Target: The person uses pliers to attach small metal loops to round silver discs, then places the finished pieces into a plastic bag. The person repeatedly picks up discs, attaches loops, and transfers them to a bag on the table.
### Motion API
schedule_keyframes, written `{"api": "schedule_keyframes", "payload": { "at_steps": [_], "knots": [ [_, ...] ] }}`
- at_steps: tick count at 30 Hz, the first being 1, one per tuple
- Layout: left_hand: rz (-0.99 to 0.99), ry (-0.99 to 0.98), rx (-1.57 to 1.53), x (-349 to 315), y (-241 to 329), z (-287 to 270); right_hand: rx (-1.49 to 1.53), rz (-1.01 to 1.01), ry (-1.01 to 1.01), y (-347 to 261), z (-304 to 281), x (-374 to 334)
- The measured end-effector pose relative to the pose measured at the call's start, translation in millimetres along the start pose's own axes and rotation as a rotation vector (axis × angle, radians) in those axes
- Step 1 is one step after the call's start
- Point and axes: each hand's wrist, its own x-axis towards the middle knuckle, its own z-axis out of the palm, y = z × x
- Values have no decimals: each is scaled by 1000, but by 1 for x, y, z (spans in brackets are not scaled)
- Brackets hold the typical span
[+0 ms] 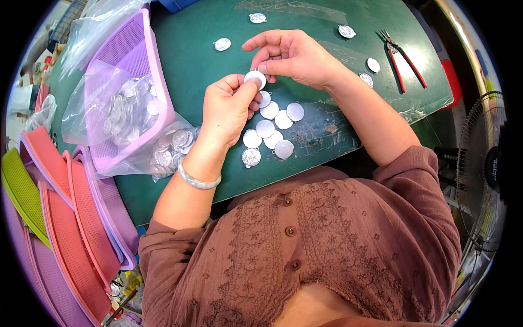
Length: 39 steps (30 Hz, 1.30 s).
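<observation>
Between my left thumb and fingers is a round silver medallion pendant (255, 79), its plain face up and its small loop at the far edge. My left hand (229, 106) is closed on it, with a pale bangle on the wrist. My right hand (294, 59) reaches across from the right, thumb and fingertips closed at the pendant's loop, the index finger arched above. What lies between those fingertips is partly hidden. Just below the hands, several loose medallions (265, 129) lie in a cluster, mostly plain side up. One patterned medallion (251, 157) sits nearest me.
Pliers with red handles (404, 64) lie at the right of the green table (185, 60). More medallions (222, 44) are scattered at the far side. At left, a purple basket (166, 92) holds a clear bag of medallions (122, 117). Stacked baskets (76, 234) and a fan (479, 169) flank the table.
</observation>
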Motion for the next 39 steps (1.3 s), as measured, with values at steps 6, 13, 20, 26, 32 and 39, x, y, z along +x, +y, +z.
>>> {"api": "schedule_keyframes", "payload": {
  "at_steps": [6, 13, 20, 26, 32, 39],
  "knots": [
    [-4, -21, -18, 0, 0, -2, -9, 9, 21, 2, -1, 1],
    [94, 34, 124, -1, 3, -3, -223, 47, 55, -1, -6, 3],
    [117, 120, 32, 3, 2, -8, -829, -230, 150, 8, -3, 49],
    [54, 140, -75, 2, 6, -8, -1092, -226, 189, 26, 11, 89],
    [59, 156, -118, 4, 6, -9, -782, -121, 111, 18, 6, 87],
    [117, 197, -280, 7, 3, -11, -9, 35, 93, -6, 14, 45]
  ]
}}
